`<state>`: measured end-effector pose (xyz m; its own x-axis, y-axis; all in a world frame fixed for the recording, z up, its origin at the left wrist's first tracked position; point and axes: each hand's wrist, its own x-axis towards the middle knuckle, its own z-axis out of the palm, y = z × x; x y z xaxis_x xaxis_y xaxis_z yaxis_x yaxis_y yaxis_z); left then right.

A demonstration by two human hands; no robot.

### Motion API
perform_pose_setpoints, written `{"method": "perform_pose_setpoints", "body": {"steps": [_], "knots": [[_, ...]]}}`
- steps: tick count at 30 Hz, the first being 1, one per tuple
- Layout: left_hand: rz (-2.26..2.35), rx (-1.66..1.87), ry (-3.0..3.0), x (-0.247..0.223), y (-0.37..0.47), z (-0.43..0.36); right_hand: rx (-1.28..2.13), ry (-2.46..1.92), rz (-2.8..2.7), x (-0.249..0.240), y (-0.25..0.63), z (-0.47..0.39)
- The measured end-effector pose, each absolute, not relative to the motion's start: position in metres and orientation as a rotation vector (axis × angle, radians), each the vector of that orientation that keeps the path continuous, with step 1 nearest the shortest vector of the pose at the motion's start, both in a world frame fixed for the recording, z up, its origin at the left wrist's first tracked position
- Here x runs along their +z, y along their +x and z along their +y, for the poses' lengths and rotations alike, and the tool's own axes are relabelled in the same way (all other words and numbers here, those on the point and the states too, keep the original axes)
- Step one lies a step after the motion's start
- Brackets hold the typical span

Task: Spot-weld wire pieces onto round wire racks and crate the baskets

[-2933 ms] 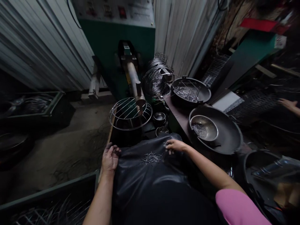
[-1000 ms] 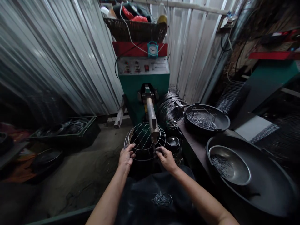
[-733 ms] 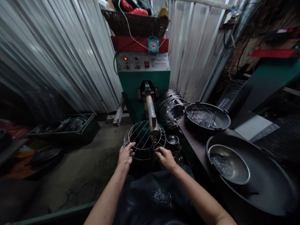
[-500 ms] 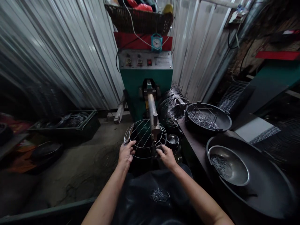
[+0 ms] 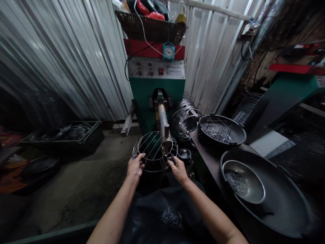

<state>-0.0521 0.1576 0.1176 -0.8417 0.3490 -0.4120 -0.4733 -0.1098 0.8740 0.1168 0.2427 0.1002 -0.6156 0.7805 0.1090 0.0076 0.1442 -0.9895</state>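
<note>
A round wire rack (image 5: 153,159), with two rings and slanting cross wires, is held roughly level under the upper arm (image 5: 163,116) of a green machine that looks like a spot welder (image 5: 172,85). My left hand (image 5: 135,167) is closed on the rack's left front rim, thumb on top. My right hand (image 5: 178,168) pinches at the right front rim, right beside the machine's pointed tip (image 5: 166,149). Whatever its fingertips grip is too small and dark to make out. Short bent wire pieces (image 5: 170,216) lie in a heap on the dark apron (image 5: 148,217) over my lap.
To the right, a large black pan (image 5: 284,206) contains a metal bowl (image 5: 256,181) of short wire pieces. Behind it stands a pan (image 5: 240,135) of wire parts. Wire rings (image 5: 184,115) hang beside the machine. A green bin (image 5: 93,139) sits on the floor at left.
The view has shifted slightly, so the surroundings sit a little lower and further left. Both hands keep their places at the rack, with the right fingertips still close to the machine's tip.
</note>
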Motion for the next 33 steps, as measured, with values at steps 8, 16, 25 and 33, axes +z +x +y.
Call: {"method": "perform_pose_setpoints", "body": {"steps": [8,16,25,33], "knots": [[1.624,1.967,-0.18,0.117,-0.052,0.161,1.626,-0.777,-1.727,0.102,0.113,0.245],[1.625,2.018,-0.291,0.118,-0.047,0.162,1.535,-0.748,-1.742,0.1,0.112,0.25],[1.615,1.903,-0.328,0.117,-0.038,0.144,1.644,-0.852,-1.507,0.105,0.144,0.257],[1.602,1.453,-0.076,0.128,-0.115,0.149,1.642,-1.208,-1.861,0.019,0.253,0.245]]}}
